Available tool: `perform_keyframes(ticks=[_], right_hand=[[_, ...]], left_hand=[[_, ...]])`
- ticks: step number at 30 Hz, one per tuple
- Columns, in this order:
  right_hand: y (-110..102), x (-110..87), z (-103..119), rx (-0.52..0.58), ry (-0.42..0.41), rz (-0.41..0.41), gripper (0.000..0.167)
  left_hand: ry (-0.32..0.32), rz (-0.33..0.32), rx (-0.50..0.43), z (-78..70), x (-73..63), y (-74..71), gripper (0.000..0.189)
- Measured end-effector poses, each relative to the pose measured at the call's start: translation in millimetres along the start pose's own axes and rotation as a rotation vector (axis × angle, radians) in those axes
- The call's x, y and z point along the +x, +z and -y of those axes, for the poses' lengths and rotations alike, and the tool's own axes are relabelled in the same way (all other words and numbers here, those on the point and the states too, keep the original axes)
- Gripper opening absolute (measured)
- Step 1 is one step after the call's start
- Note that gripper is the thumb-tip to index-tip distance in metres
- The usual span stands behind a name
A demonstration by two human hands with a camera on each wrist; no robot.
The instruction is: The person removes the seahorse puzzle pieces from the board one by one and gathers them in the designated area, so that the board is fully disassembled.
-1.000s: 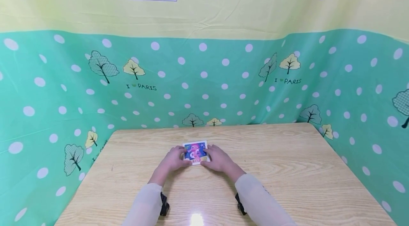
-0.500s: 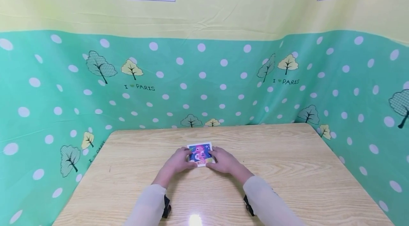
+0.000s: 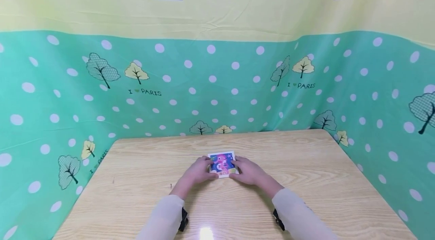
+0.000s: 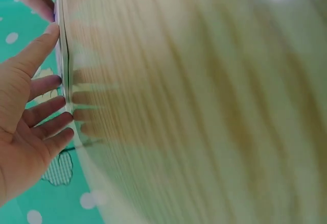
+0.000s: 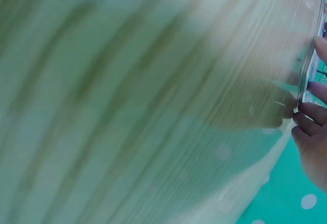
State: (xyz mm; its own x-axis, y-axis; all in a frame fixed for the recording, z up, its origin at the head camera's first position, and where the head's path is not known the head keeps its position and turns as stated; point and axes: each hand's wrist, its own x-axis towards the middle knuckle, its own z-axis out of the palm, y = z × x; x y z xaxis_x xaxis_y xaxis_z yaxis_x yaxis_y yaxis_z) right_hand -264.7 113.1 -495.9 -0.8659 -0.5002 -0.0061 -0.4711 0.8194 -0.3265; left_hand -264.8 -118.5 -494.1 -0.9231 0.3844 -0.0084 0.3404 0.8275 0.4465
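Observation:
A thin square picture board (image 3: pixel 222 162), showing a pink seahorse on blue inside a white border, lies on the wooden table. My left hand (image 3: pixel 197 170) grips its left side, thumb at the near left corner and index fingertip over the picture's edge. Mirroring it, my right hand (image 3: pixel 250 171) holds the right side with the thumb at the near right corner. In the left wrist view, several fingertips meet the edge of the board low at the tabletop. The right wrist view shows only part of the right hand (image 5: pixel 312 127) at the board's edge.
The pale wooden table (image 3: pixel 153 157) extends around both hands. A green and yellow curtain (image 3: pixel 217 81) with dots and trees hangs behind it and along both sides. Black wrist cameras (image 3: pixel 183 220) sit under the sleeves. A bright reflection shows near the front of the tabletop.
Both hands and the seahorse picture board have shifted to the right along the table together. The grip on both sides looks the same. The head view has turned slightly right.

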Motion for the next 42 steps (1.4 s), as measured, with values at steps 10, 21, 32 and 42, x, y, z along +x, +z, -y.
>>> perform_keyframes(ticks=[10,21,32,42], right_hand=[[-4.9,-13.3,-16.1,-0.014,0.006,-0.002,0.065],[-11.0,-32.0,-31.1,-0.04,0.016,-0.019,0.063],[-10.3,-40.1,-40.6,-0.036,0.04,-0.038,0.065],[-12.9,-42.2,-41.3,0.004,0.057,-0.048,0.063]], left_hand=[[0.039,0.01,0.048,-17.2,5.9,9.5,0.068],[0.063,0.03,0.076,-34.7,11.8,20.7,0.065],[0.093,0.031,0.094,-40.6,17.0,26.8,0.053],[0.098,0.032,0.084,-43.8,17.4,26.3,0.053]])
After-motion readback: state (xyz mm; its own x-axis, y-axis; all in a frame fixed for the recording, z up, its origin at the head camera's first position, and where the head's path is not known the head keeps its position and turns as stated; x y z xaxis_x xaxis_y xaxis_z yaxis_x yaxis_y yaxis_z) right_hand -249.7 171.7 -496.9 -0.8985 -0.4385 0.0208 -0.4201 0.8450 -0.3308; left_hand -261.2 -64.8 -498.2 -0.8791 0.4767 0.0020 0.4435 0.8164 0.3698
